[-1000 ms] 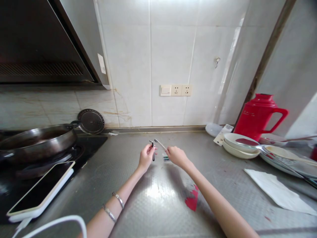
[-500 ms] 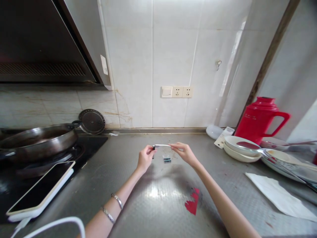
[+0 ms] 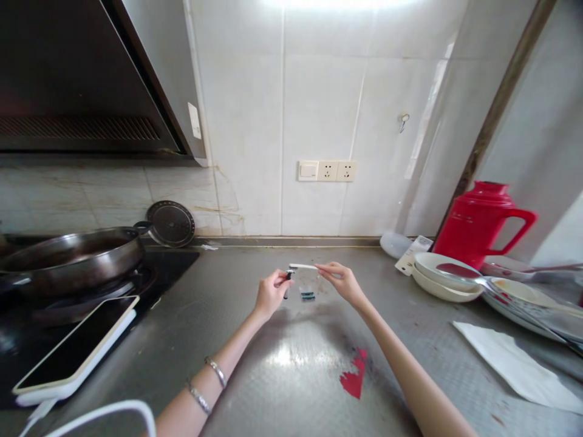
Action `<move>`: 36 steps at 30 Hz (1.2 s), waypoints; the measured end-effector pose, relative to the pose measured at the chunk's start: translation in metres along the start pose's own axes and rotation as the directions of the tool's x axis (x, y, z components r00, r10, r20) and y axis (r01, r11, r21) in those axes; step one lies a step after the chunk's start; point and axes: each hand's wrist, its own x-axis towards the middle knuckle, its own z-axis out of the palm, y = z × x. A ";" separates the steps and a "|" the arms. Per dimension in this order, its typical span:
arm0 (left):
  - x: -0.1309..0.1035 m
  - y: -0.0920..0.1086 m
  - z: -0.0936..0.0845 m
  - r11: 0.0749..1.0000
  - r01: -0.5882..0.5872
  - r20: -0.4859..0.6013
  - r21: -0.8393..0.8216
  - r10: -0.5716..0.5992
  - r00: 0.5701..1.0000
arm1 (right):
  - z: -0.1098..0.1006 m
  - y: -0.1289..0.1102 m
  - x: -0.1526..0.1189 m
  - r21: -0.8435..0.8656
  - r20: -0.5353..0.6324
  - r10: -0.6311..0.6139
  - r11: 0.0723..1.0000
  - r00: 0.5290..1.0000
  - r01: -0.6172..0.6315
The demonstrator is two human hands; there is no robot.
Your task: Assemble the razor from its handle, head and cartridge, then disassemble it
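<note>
My left hand (image 3: 272, 295) is closed on a small upright black object with a metallic top (image 3: 289, 275); its exact kind is unclear. My right hand (image 3: 340, 281) pinches the right end of a thin white stick (image 3: 304, 266), which lies level in the air. The stick's grey-dark left end is just above the top of the black object; whether they touch I cannot tell. On the counter between and below the hands lies a small clear pack with dark green bars (image 3: 308, 296).
A torn red piece (image 3: 354, 377) lies on the metal counter (image 3: 282, 400). At left are a phone (image 3: 75, 346) with a white cable and a pan (image 3: 73, 261) on the stove. Bowls (image 3: 446, 285), a red thermos (image 3: 476, 224) and a white tissue (image 3: 514, 364) are at right.
My left hand has moved slightly right and down, and more of the black object shows. The stick's left end now looks darker. My right hand has hardly moved.
</note>
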 end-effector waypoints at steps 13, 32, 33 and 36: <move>0.001 -0.006 -0.001 1.000 -0.010 0.002 -0.003 0.010 1.000 | 0.004 -0.004 -0.002 0.097 -0.050 0.013 0.995 0.999 -0.008; 0.004 -0.007 -0.010 0.998 -0.026 0.032 0.064 0.024 0.999 | 0.007 0.001 -0.002 0.181 -0.031 0.053 0.982 0.998 -0.046; 0.003 -0.008 -0.010 0.997 -0.021 0.036 0.069 0.018 0.999 | 0.007 0.002 -0.001 0.176 -0.033 0.055 0.983 0.998 -0.049; 0.001 -0.012 -0.009 0.997 -0.013 0.041 0.075 0.010 0.999 | 0.004 -0.002 0.000 0.181 -0.040 0.050 0.983 0.998 -0.042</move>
